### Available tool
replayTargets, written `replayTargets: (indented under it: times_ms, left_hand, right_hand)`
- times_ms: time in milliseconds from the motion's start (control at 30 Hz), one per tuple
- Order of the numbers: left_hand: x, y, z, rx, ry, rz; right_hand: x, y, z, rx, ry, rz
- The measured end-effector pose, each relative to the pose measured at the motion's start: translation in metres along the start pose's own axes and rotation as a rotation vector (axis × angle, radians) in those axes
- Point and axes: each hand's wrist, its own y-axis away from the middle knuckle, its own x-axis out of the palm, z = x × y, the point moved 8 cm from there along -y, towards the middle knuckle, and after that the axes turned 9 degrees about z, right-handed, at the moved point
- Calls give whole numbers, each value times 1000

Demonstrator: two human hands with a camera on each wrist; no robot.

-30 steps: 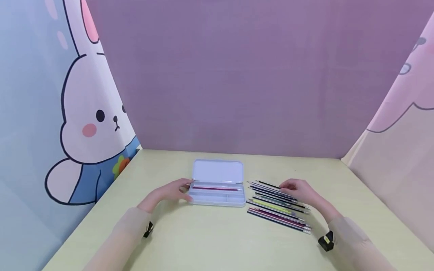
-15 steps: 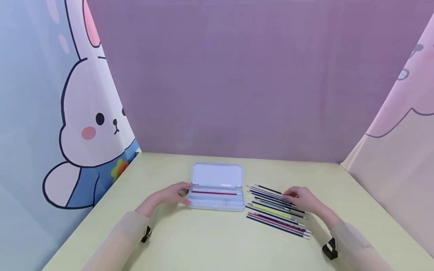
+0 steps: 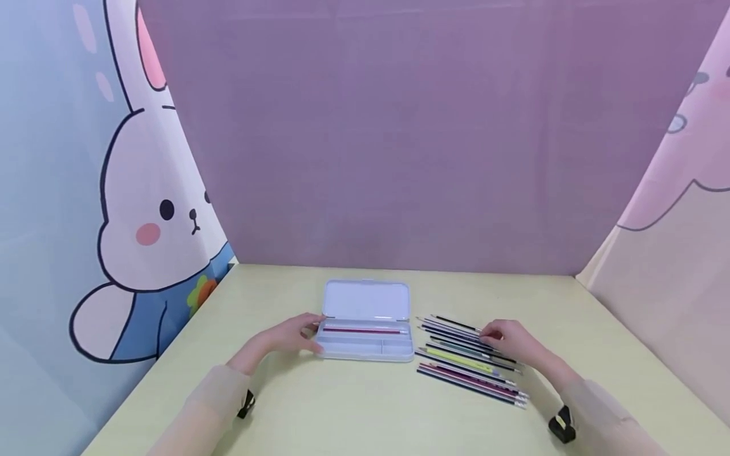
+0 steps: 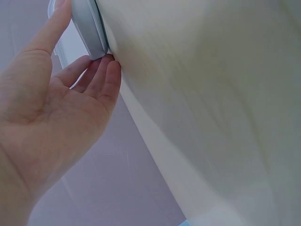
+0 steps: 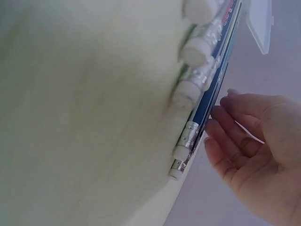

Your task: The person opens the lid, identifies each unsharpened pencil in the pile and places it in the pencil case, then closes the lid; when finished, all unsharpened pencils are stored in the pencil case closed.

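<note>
Pencil case (image 3: pixel 365 358): on the table (image 3: pixel 342 411), left of the loose pencils, open, lid (image 3: pixel 367 300) tipped back on the far side. One red pencil (image 3: pixel 362 330) lies lengthwise in its rear compartment; the front section has a divider toward the right.

Left hand (image 3: pixel 292 334): grips the case's left end, thumb toward the near corner, fingers bent at the far one; probably steadying it, as the hold leaves the compartments uncovered.

Right hand (image 3: pixel 513 340): fingers bent at the far side of the row of pencils (image 3: pixel 464 387); cannot tell whether it pinches one (fingertips partly hidden in both views).

Row: pencils roughly parallel, points toward the case, white eraser ends (image 5: pixel 195 52) toward the right; presumably so aligned for easy picking. Yellow pencil (image 3: pixel 459 359) mid-row.

Beyond: mauve backdrop (image 3: pixel 428 139), rabbit-print curtain (image 3: pixel 148 253) at left.
</note>
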Motion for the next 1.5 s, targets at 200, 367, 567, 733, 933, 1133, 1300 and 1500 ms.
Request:
replayTargets:
  times_ms: [200,367,567,733,933,1133,1300,1500]
  left_hand:
    - [-4,1,-3,24,-11,-8]
    - [-7,0,-6,34,-8,-16]
    - [-6,0,-7,32,-11,-4]
    - [-8,1,-9,29,-19,-5]
    - [-8,1,-10,28,-22,0]
    - [-5,2,-6,17,-11,10]
    - [-2,2,-5,17,1,17]
    - [-2,1,-5,36,8,25]
  right_hand:
    - [-4,-5,4,-10,31,-16]
    - [-4,-7,2,46,31,-15]
    - [-5,-6,5,62,61,3]
    - [-8,-6,3,59,119,-1]
    - [-6,-5,-1,91,139,24]
    - [-2,-2,-2,138,125,59]
    - [0,1,-5,155,91,67]
    - [-3,3,-8,164,28,40]
